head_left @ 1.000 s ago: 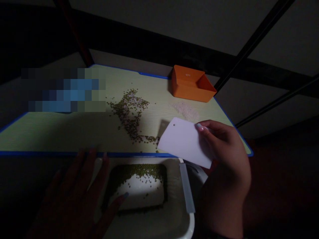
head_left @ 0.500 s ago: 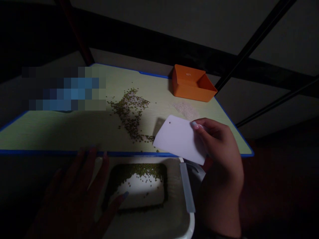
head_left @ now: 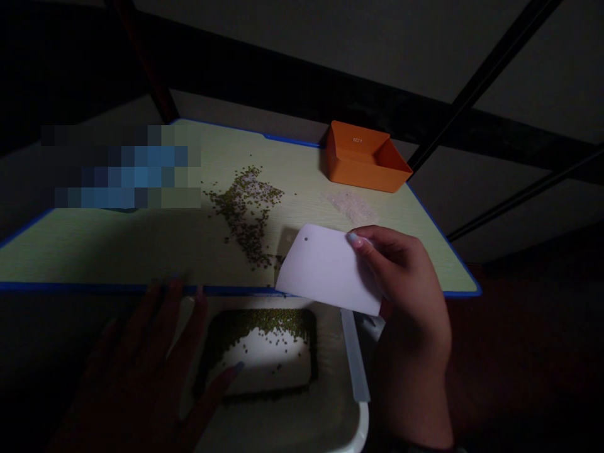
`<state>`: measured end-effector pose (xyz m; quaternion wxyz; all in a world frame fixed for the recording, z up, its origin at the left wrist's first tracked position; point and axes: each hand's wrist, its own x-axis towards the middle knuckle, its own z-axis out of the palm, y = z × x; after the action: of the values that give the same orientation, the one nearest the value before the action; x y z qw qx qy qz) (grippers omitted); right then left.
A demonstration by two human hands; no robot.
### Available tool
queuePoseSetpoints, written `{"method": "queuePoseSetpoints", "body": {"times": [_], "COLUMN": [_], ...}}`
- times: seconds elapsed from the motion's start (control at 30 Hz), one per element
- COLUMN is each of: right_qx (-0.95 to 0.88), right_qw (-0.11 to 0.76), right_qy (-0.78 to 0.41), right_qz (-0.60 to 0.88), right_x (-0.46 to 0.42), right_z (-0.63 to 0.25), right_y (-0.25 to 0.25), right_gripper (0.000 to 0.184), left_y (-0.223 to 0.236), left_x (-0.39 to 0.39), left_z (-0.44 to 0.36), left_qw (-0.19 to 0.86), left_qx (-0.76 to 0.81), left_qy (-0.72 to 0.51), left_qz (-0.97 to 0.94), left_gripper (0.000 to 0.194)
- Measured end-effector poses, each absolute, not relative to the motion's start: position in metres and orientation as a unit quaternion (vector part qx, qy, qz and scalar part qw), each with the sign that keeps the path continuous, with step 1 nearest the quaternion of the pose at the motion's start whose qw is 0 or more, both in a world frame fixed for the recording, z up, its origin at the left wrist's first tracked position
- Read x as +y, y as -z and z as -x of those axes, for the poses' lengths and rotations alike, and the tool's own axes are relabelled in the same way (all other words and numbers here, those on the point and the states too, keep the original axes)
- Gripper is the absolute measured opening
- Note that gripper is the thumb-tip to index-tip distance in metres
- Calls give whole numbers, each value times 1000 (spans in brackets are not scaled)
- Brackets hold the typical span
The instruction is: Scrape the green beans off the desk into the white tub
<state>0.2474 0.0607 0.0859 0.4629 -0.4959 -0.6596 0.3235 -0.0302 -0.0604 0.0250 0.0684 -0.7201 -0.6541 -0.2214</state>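
My right hand (head_left: pixel 410 296) is closed on a white plastic card (head_left: pixel 328 269) with a small hole in one corner. The card stands near the table's front edge, just right of a trail of green mung beans (head_left: pixel 245 211). Below that edge a white container (head_left: pixel 337 402) holds more green beans in its bottom. My left hand (head_left: pixel 146 365) grips the container's left side, fingers spread over its rim and thumb inside. A small patch of white rice (head_left: pixel 352 206) lies behind the card.
An orange open box (head_left: pixel 365 157) stands at the table's (head_left: pixel 117 245) far right corner. The table has a blue rim. A blurred-out patch covers its left part. Dark metal bars cross behind the table.
My right hand has slid the white card leftward along the table's front edge, closer to the bean trail. My left hand and the container have stayed put.
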Motion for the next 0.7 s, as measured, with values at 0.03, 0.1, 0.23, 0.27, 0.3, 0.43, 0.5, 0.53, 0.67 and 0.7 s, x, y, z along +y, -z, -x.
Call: {"method": "queuePoseSetpoints", "body": {"times": [0.03,0.1,0.23,0.27,0.3,0.43,0.5,0.53,0.67,0.7], "right_qx": [-661,-657,-628,-625,-624,-631,-632,-632,-636,-638], "right_qw": [462,463,486,487,484,462,462,465,467,466], "right_qy": [-329,-334,-319,-315,-316,-321,-312,-306,-296,-295], "right_qz": [492,492,517,523,526,535,539,540,539,537], "right_x": [60,59,56,56,55,57,58,58,60,60], "right_z": [-247,-248,-253,-255,-256,-259,-259,-259,-256,-255], "right_y": [-86,-87,-90,-90,-90,-89,-88,-87,-87,-87], "right_gripper": [15,15,15,16,16,19,19,18,18,19], "left_y": [-25,-25,-26,-25,-24,-21,-21,-21,-21,-20], "left_x": [-60,-60,-59,-59,-59,-60,-61,-61,-61,-61], "left_z": [30,30,28,28,29,30,30,30,29,29], "left_qw": [71,67,63,68,70,74,76,77,76,76], "left_qx": [-653,-653,-652,-651,-653,-656,-656,-655,-650,-652], "left_qy": [226,227,228,229,228,216,217,220,222,220], "left_qz": [719,719,720,720,719,719,719,719,723,722], "left_gripper": [80,80,78,78,78,79,80,79,77,77]}}
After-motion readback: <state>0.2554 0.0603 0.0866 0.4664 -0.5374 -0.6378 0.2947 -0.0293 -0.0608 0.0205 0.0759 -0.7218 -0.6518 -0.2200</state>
